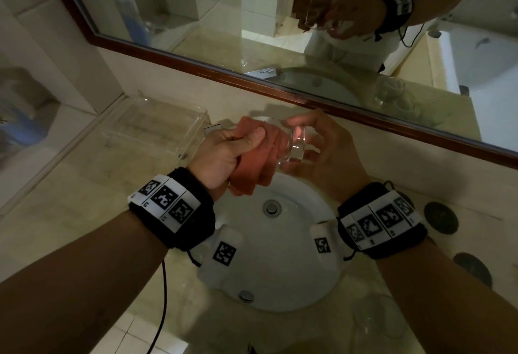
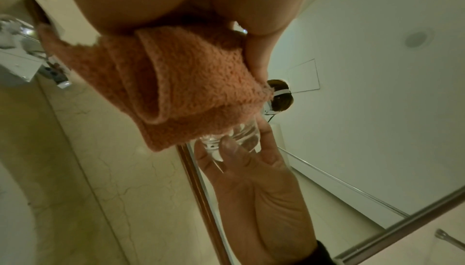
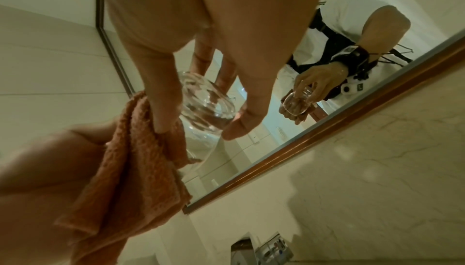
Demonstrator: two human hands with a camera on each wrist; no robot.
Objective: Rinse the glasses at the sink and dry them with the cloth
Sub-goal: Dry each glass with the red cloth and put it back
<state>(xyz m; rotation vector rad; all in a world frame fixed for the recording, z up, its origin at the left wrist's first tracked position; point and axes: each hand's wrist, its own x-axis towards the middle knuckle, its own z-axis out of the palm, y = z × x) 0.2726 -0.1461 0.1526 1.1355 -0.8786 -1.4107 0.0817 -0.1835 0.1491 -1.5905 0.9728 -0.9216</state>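
Observation:
Above the white sink [image 1: 283,278] my right hand [image 1: 316,151] holds a clear glass [image 1: 297,143] on its side by the base, fingertips curled round it. My left hand [image 1: 241,140] grips a bunched orange cloth [image 1: 252,168], which is pressed against the glass's mouth. The left wrist view has the cloth [image 2: 181,90] draped over the glass [image 2: 226,138], with my right hand's fingers [image 2: 251,169] under it. In the right wrist view my right hand's fingers [image 3: 166,98] straddle the glass [image 3: 206,108] and touch the cloth [image 3: 135,160]. The mirror shows cloth inside the glass.
A clear acrylic tray [image 1: 157,126] stands on the marble counter left of the sink. Two dark round coasters [image 1: 441,217] lie to the right. Faint clear glasses [image 1: 378,323] stand at the front right. A wood-framed mirror [image 1: 280,90] runs along the back. My hands hide the tap.

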